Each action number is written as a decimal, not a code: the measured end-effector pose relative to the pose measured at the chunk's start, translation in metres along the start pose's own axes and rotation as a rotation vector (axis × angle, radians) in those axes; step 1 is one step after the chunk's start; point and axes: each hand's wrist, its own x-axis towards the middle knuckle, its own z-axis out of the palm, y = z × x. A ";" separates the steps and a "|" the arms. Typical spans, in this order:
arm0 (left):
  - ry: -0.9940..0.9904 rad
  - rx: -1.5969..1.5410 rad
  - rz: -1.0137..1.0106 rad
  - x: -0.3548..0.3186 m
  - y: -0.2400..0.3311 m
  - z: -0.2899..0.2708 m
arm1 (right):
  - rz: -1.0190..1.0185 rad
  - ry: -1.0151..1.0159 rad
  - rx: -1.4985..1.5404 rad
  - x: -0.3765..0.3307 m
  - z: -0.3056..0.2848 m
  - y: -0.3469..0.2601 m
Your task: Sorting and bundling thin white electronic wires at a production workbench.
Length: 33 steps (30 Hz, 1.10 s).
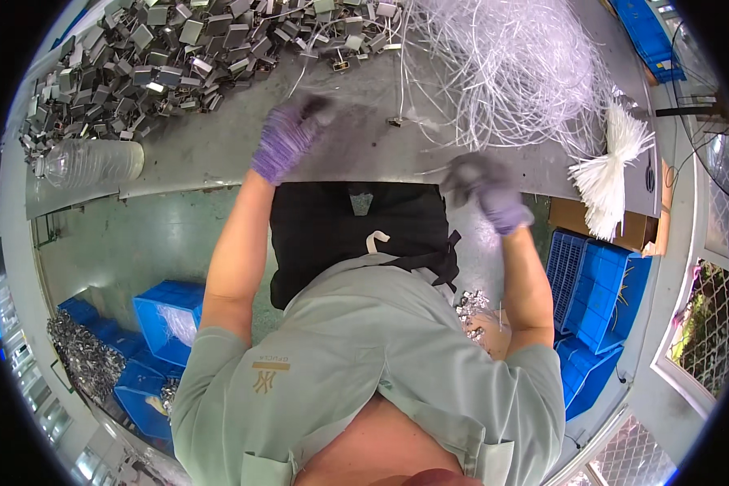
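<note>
My left hand, in a purple glove with dark fingertips, is over the grey table close to its front edge. Its fingers are smeared by motion, so any grip is unreadable. Farther right, my right hand, gloved the same way, hovers at the table's edge below a tangle of thin whitish strands. Motion blurs its fingers too; a faint thin line shows beside them. Between the hands, a small metal part lies on the table with a thin strand rising from it. Many small grey metal box-shaped pieces are heaped at the far left.
A clear plastic bottle lies at the table's left end. A tied bundle of white strands hangs over the right front edge. Blue crates stand on the floor at left, with more blue crates at right beside a cardboard box.
</note>
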 end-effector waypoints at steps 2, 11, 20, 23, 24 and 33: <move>0.135 0.300 0.079 0.010 -0.032 -0.014 | -0.400 0.271 0.243 -0.002 -0.032 -0.007; 0.221 1.107 0.010 0.013 -0.103 -0.040 | -0.286 0.223 0.285 0.029 0.013 0.013; 0.196 0.095 -0.397 -0.178 -0.069 -0.063 | -0.026 -0.180 0.331 0.092 0.126 0.028; 0.195 -0.040 -0.451 -0.245 -0.074 -0.061 | -0.076 -0.304 0.378 0.122 0.154 0.039; 0.221 -0.118 -0.464 -0.266 -0.079 -0.057 | -0.073 -0.315 0.378 0.128 0.162 0.036; 0.282 -0.406 -0.478 -0.270 -0.072 -0.027 | 0.177 -0.331 0.383 0.106 0.188 0.000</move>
